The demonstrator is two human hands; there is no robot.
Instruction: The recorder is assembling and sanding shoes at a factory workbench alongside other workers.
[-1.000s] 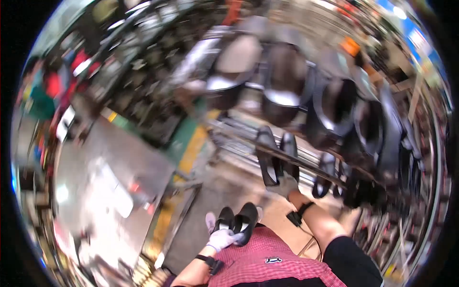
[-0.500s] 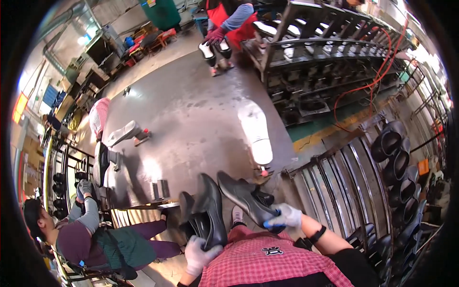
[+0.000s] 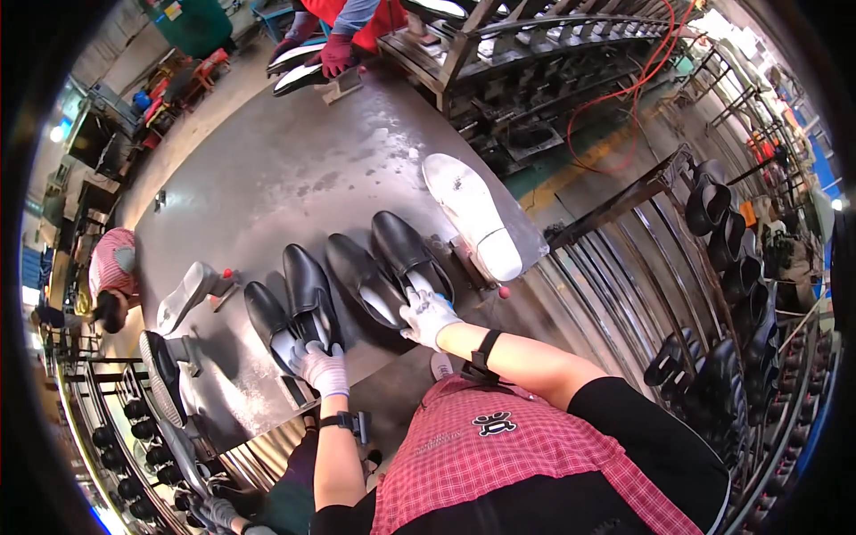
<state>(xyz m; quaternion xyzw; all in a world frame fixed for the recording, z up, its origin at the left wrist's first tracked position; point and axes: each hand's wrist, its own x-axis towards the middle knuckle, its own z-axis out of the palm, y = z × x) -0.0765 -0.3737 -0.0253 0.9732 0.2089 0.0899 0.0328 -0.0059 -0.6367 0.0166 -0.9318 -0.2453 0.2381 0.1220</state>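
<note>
Two pairs of black slip-on shoes rest upright on the grey metal table, toes pointing away from me. My left hand (image 3: 319, 367), in a white glove, is closed on the heels of the left-hand pair of black shoes (image 3: 308, 278). On the right-hand pair of black shoes (image 3: 398, 234), my right hand (image 3: 429, 316) grips the heel ends, its fingers partly inside the openings. To the right of that pair, a white-soled shoe (image 3: 465, 198) lies sole up on a stand.
The metal table (image 3: 241, 196) bears a grey-soled shoe (image 3: 185, 294) on a stand at left. A dark-soled shoe (image 3: 160, 374) sits nearer. Across the table, a co-worker's burgundy glove (image 3: 337, 55) holds shoes. A slatted rack (image 3: 615, 276) stands right; shoe racks (image 3: 116, 428) line the left.
Both my hands have moved forward, bringing the two pairs of black shoes down onto the table. My view has shifted. The far co-worker's white-soled shoes have turned and moved left in view.
</note>
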